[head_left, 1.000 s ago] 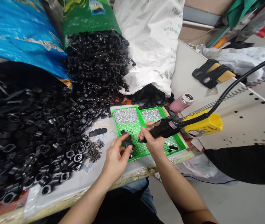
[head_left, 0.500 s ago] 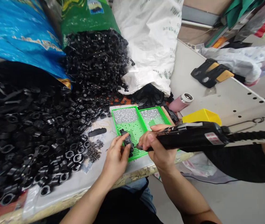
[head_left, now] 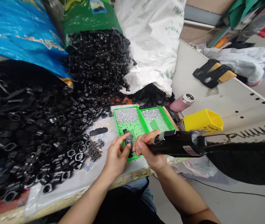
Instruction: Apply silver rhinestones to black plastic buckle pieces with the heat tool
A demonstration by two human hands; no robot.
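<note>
Between the fingers and thumb of my left hand (head_left: 117,154) is a small black plastic part (head_left: 129,141), held over the front of a green tray (head_left: 135,126). My right hand (head_left: 149,151) wraps around the front end of a black electric screwdriver (head_left: 176,143), which lies nearly level. Its tip points left at the black part and is hidden behind my fingers, so I cannot tell whether it touches. Small silvery screws (head_left: 126,115) fill the back of the tray's two compartments. A flat black piece (head_left: 98,131) lies left of the tray.
Black ring-shaped parts (head_left: 53,146) heap up on the left, beside a pile of small dark metal pieces (head_left: 95,151). More black parts (head_left: 99,59) spill from a green bag (head_left: 90,17). A pink flask (head_left: 182,102) and yellow bin (head_left: 202,120) stand right of the tray.
My right hand has moved left with the electric screwdriver, bringing its front end up against or close to the black part. My left hand keeps its hold in nearly the same place.
</note>
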